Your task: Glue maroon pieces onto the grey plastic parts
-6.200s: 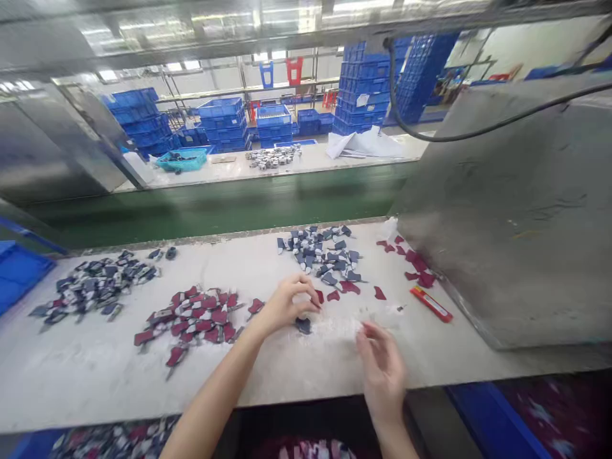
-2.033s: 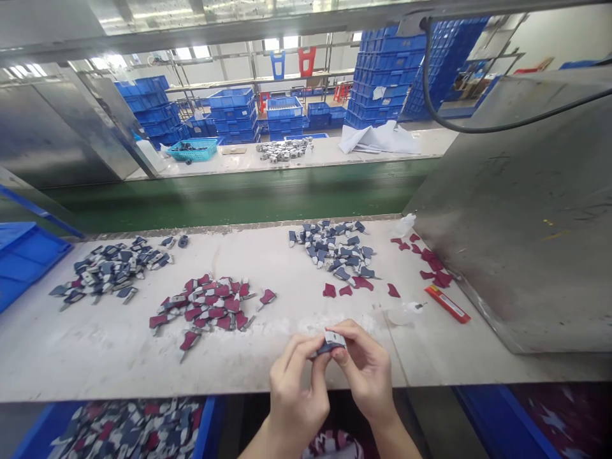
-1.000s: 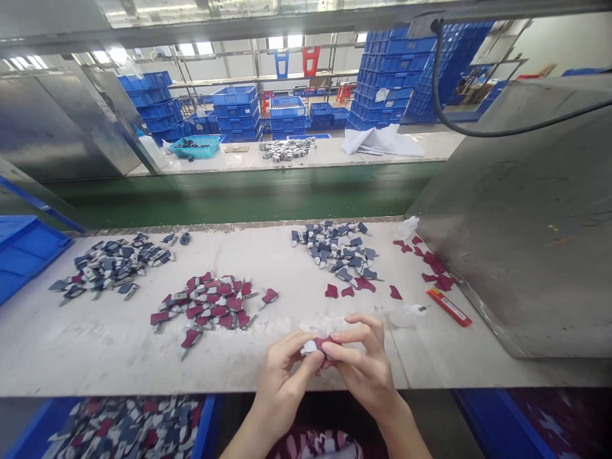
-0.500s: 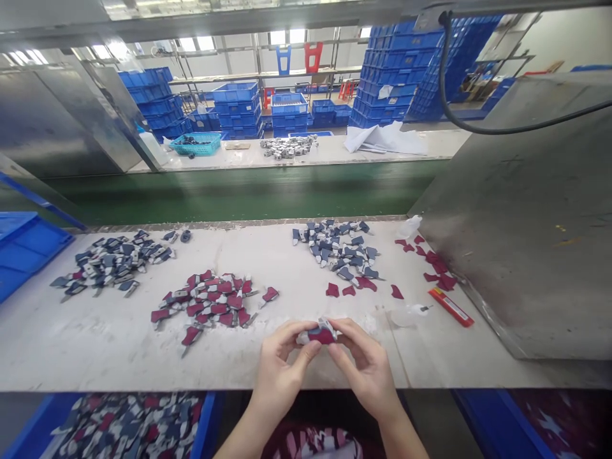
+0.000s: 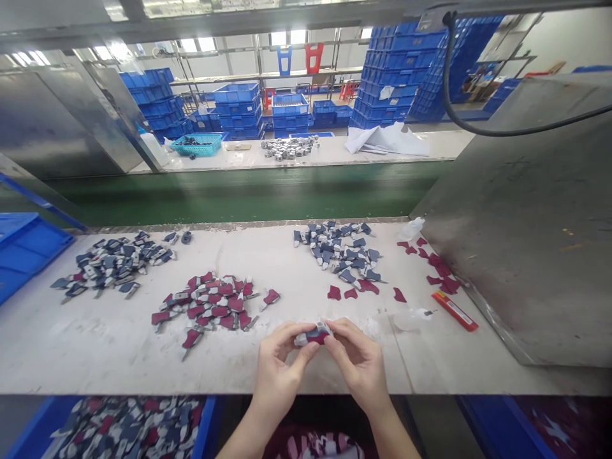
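Note:
Both hands hold one small grey part with a dark red panel [image 5: 316, 336] just above the front of the table. My left hand [image 5: 282, 357] pinches its left end between thumb and fingers. My right hand [image 5: 356, 357] grips the right end, its thumb pressed on the red panel. To the left lies a pile of grey parts with red panels [image 5: 215, 303]. Beyond my hands is a pile of blue-grey and white parts [image 5: 342, 248], with loose red panels [image 5: 368, 287] at its near edge.
More blue-grey parts [image 5: 115, 258] are heaped at the left. A red packet [image 5: 454, 310] and a clear bottle [image 5: 411, 319] lie right. A metal panel [image 5: 535, 242] bounds the right side. Below the edge stands a blue bin [image 5: 210, 421] of parts; a green conveyor [image 5: 268, 194] runs behind.
My right thumb has moved up onto the red panel, and the right hand has shifted slightly left. The held part is turned a little. The piles look the same.

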Tool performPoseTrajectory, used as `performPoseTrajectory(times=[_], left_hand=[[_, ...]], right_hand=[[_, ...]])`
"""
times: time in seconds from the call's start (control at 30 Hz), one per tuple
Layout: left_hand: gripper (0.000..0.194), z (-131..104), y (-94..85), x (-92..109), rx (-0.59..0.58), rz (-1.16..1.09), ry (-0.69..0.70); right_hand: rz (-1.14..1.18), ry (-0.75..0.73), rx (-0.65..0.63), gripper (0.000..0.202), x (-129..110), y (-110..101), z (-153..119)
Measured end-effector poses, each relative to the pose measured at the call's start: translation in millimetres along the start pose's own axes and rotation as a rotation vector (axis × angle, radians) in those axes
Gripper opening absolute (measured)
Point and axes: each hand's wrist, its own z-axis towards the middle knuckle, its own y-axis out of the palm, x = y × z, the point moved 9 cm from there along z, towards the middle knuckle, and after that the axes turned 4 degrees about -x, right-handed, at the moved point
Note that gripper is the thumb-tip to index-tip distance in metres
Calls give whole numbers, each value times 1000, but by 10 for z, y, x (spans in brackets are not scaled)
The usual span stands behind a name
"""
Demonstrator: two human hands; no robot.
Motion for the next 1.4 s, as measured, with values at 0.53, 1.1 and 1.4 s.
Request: performPoseTrajectory(times=[0.53,1.1,1.4], left_hand=[[19,506,-670,68,-124,921,217],[53,2536,204,-248,-312,1246,34],[34,1792,-22,-6,-253,1117,9]], right_hand=[[-501,-242,156,43,-40,-62,-46],[-904,-153,612,30,207,-1134,-412],[-821,-200,745,59,173,-1195,-586]])
